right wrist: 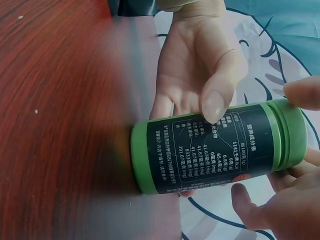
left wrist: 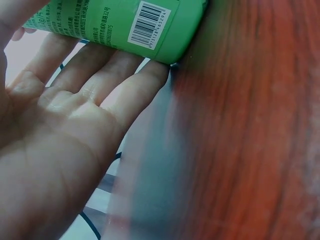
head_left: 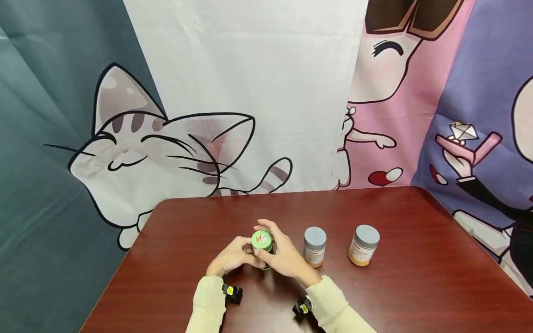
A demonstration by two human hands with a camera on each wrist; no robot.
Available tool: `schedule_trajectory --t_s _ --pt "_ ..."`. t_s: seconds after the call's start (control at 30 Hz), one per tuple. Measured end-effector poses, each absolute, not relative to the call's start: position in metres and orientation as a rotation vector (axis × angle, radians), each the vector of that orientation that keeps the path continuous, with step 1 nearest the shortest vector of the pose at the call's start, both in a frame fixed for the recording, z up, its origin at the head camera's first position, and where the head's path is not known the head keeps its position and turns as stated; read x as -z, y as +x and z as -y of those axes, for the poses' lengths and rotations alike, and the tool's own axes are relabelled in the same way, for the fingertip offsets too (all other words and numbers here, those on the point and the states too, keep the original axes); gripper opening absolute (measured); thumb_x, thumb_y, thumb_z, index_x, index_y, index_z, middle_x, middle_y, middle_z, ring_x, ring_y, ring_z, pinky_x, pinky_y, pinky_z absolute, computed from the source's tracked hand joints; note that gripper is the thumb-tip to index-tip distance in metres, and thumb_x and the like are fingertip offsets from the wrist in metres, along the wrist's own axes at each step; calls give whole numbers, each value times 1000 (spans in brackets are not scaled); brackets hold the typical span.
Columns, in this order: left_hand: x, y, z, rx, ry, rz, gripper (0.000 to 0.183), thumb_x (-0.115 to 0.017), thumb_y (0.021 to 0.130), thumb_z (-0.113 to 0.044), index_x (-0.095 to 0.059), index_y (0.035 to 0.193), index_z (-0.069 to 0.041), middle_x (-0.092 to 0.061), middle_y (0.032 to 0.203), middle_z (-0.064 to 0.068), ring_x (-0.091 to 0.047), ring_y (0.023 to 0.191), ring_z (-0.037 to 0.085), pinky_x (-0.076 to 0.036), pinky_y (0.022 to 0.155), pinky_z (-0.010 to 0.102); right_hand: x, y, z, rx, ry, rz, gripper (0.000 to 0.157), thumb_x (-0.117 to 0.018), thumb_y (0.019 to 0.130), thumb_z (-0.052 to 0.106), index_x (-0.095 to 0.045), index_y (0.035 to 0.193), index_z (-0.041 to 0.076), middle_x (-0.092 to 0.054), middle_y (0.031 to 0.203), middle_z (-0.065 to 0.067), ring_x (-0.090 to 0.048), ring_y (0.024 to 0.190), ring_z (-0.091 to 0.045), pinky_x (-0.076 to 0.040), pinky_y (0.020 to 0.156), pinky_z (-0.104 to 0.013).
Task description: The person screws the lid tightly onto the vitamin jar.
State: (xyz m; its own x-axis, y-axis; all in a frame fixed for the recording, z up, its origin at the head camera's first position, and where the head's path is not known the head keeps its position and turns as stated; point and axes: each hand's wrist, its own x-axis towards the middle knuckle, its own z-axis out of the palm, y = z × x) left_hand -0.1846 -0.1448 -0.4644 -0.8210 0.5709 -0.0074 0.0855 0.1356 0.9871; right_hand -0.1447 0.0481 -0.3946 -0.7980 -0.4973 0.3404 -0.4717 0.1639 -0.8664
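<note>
A green supplement bottle with a dark nutrition label stands upright between both hands, over the middle of the table. Its green cap faces up in the head view. From the left side, my left hand grips the bottle's body; in the right wrist view its thumb lies across the label. My right hand holds the bottle near the top, its fingers around the cap. A barcode shows near the base in the left wrist view. Whether the base touches the table is hard to tell.
Two grey-lidded jars stand right of the hands: a nearer jar and a farther jar, both with orange lower bands. They rest on a reddish-brown wooden table. Behind its far edge hangs a printed cartoon curtain.
</note>
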Motion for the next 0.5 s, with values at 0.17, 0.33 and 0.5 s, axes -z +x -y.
schedule_trajectory --t_s 0.17,0.33,0.5 --pt "463 -185 144 -1717 612 -2034 38 -77 70 -3 -66 106 -5 -68 93 8 -63 85 20 -51 77 32 408 -152 -46 1773 -961 -2412 62 -66 82 3 -36 135 15 -52 128 -1 -56 106 -21 -44 84 -36" --pt "462 -187 145 -1699 597 -2067 36 -79 68 -7 -67 102 -7 -68 91 9 -63 82 20 -51 77 33 425 -163 -43 1773 -937 -2515 60 -72 80 15 -40 131 22 -55 123 8 -56 104 -10 -45 84 -34" --pt "461 -187 146 -1671 596 -2122 38 -81 66 -13 -68 101 -11 -68 93 7 -61 85 20 -49 79 33 426 -162 -39 1731 -888 -2698 58 -76 76 25 -45 124 20 -58 114 8 -56 98 -6 -45 83 -30"
